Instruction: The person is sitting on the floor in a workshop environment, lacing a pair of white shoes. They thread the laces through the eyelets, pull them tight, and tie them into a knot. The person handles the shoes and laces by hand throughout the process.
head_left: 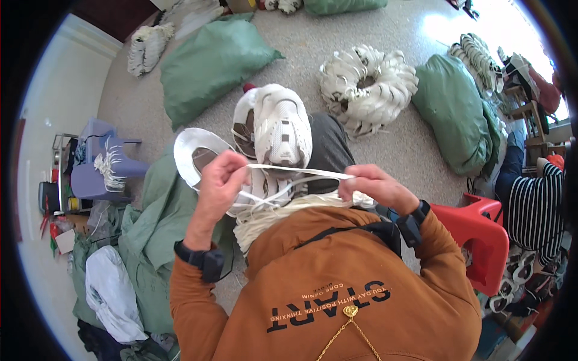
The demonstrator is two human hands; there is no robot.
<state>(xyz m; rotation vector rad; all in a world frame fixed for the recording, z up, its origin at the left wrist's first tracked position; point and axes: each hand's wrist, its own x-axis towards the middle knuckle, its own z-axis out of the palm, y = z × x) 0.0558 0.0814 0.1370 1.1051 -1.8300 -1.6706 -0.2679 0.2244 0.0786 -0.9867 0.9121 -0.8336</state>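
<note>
A white shoelace (307, 171) is stretched nearly level in front of me. One part of it is pinched in my left hand (220, 186), another in my right hand (379, 188). Below, its loops cross over a white shoe upper (260, 180), partly hidden behind my left hand and the lace. Just beyond sits a second white shoe upper (283, 123) with mesh panels, and a round-edged white piece (192, 143) shows beside my left hand. Across my lap lies a bundle of loose white laces (274, 218).
Green sacks (217, 60) lie on the floor ahead, with another sack (454, 111) at the right. A ring of strung white uppers (368, 87) rests between them. A purple chair (102, 159) stands left, a red stool (472, 237) right. Another person in a striped top (533, 210) sits at the right.
</note>
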